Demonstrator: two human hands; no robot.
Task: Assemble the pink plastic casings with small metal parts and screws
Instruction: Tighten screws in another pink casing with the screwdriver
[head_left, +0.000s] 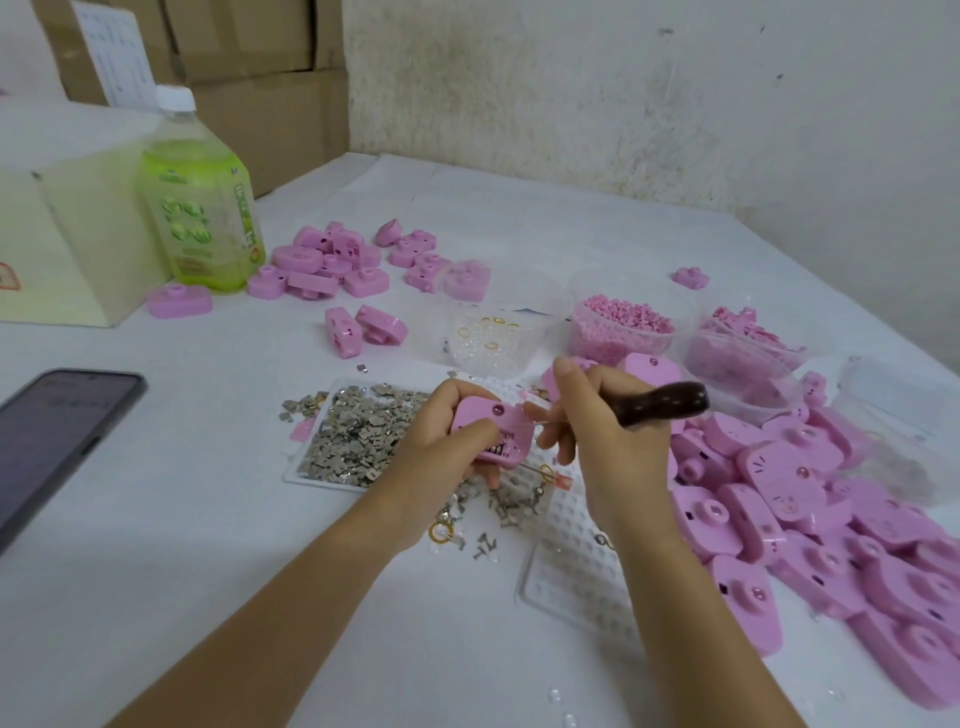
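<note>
We can read no text for certain. The bottle (202, 223) has a green label whose white lettering is too blurred. The held casing (491, 431) bears dark print, also illegible. The sheet (122, 57) on the cartons (270, 47) shows faint lines only.

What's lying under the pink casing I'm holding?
Below the pink casing, held by the left hand, sits a white tray heaped with small metal parts. The hand and casing cover the tray's right end, so what lies there cannot be seen.

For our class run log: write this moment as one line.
left hand holds pink plastic casing | right hand holds dark-handled screwdriver, tip at casing
</note>
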